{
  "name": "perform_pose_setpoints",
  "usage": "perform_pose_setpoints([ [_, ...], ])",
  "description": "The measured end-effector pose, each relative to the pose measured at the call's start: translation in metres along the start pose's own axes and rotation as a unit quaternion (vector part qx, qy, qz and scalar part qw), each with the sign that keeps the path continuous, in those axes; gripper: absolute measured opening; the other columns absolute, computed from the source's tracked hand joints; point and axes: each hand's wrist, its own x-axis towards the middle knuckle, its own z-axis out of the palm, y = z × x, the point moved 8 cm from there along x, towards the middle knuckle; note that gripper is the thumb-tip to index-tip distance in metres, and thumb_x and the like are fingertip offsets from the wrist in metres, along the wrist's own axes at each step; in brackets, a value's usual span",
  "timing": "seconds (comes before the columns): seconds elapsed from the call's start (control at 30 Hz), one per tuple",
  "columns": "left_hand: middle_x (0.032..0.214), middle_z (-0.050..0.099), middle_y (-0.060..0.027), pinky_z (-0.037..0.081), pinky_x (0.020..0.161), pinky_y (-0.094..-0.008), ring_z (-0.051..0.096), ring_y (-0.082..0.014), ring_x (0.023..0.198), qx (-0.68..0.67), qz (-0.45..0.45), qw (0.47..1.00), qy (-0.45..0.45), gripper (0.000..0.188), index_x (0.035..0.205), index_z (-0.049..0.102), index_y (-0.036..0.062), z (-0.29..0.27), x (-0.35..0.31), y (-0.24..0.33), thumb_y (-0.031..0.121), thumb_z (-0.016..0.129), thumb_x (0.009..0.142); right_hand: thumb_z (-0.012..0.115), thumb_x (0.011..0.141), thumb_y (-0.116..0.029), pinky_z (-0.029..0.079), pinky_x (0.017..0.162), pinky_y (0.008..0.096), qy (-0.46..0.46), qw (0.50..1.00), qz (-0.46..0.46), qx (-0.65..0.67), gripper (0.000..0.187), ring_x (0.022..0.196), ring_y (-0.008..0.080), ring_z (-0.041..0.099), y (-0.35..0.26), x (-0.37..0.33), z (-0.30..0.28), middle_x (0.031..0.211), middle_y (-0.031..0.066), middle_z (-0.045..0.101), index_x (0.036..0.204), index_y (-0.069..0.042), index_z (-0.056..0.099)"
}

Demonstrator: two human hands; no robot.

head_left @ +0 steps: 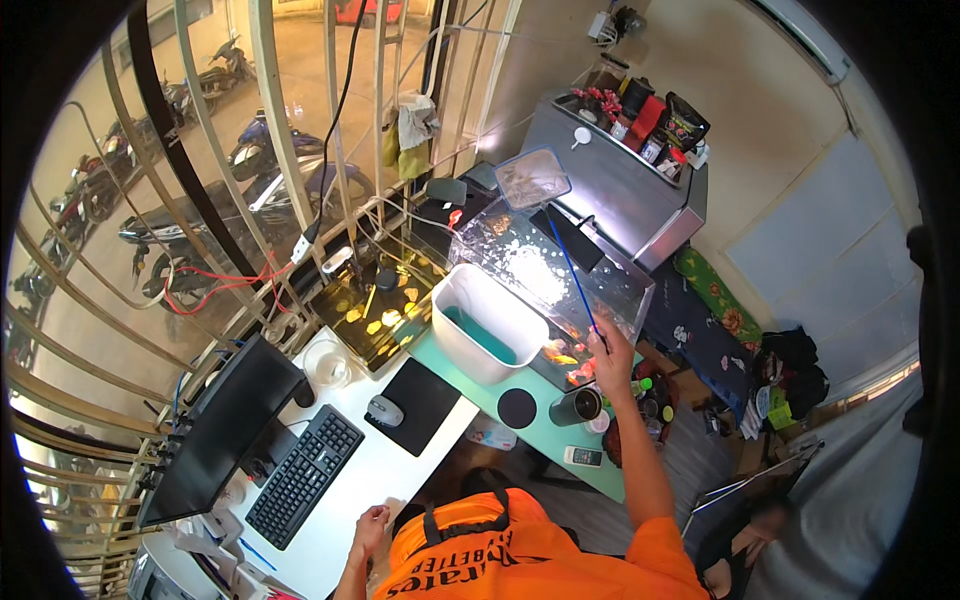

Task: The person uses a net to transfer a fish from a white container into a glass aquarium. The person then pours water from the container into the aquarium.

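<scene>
My right hand (pixel 612 345) is closed on the thin blue handle of a fish net (pixel 533 177). The square mesh head is raised above the far end of a glass aquarium (pixel 620 283). Orange fish (pixel 568 356) swim in the tank just left of that hand. A white tub (pixel 492 322) holding teal water stands against the tank's near side. My left hand (pixel 370 522) rests with curled fingers on the edge of a white desk (pixel 395 478), holding nothing, close to a black keyboard (pixel 305 475).
A monitor (pixel 225 425), mouse (pixel 383 410) and black pad lie on the desk. A dark cup (pixel 577 405) and remote (pixel 583 456) sit on the teal counter. A second tank (pixel 385 305) stands by the barred window. A metal cabinet (pixel 620 190) is behind. Another person (pixel 750 540) sits low right.
</scene>
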Motion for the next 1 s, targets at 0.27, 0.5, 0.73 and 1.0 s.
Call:
perform_pose_setpoints([
  [0.27,0.099,0.073,-0.0096,0.051,0.084,-0.0305,0.065,-0.0162,0.09,-0.019,0.011,0.999,0.034,0.039,0.12,0.067,-0.0022,0.011,0.01,0.006,0.03,0.061,0.098,0.06,0.09,-0.001,0.052,0.076,0.0323,-0.079,0.991,-0.043,-0.098,0.034,0.078,0.0238,0.067,-0.012,0.005,-0.032,0.096,0.0168,0.069,0.123,-0.003,0.067],
  [0.5,0.101,0.073,-0.0135,0.053,0.08,-0.0314,0.068,-0.0189,0.089,-0.001,-0.007,1.0,0.026,0.036,0.12,0.067,0.0002,0.069,0.021,0.037,0.027,0.061,0.097,0.06,0.088,-0.002,0.054,0.073,0.0381,-0.235,0.956,-0.057,-0.167,0.031,0.079,0.0339,0.067,-0.013,0.03,-0.053,0.096,0.0174,0.07,0.118,-0.003,0.069],
  [0.73,0.106,0.073,-0.0174,0.053,0.086,-0.0338,0.071,-0.0264,0.097,0.138,-0.01,0.99,-0.024,0.036,0.12,0.067,0.001,0.116,0.037,0.085,0.029,0.058,0.098,0.06,0.077,0.0,0.055,0.072,0.0441,-0.329,0.894,-0.114,-0.281,0.039,0.08,0.034,0.068,-0.002,0.043,-0.02,0.09,0.014,0.069,0.115,-0.005,0.068],
  [1.0,0.11,0.072,-0.0176,0.053,0.089,-0.0348,0.069,-0.0264,0.102,0.089,-0.016,0.995,-0.048,0.037,0.121,0.066,0.0006,0.127,0.055,0.105,0.03,0.057,0.1,0.058,0.08,-0.004,0.056,0.071,0.0452,-0.469,0.806,-0.113,-0.344,0.022,0.079,0.0348,0.069,-0.003,0.036,0.055,0.089,0.0156,0.068,0.1,0.0,0.067],
])
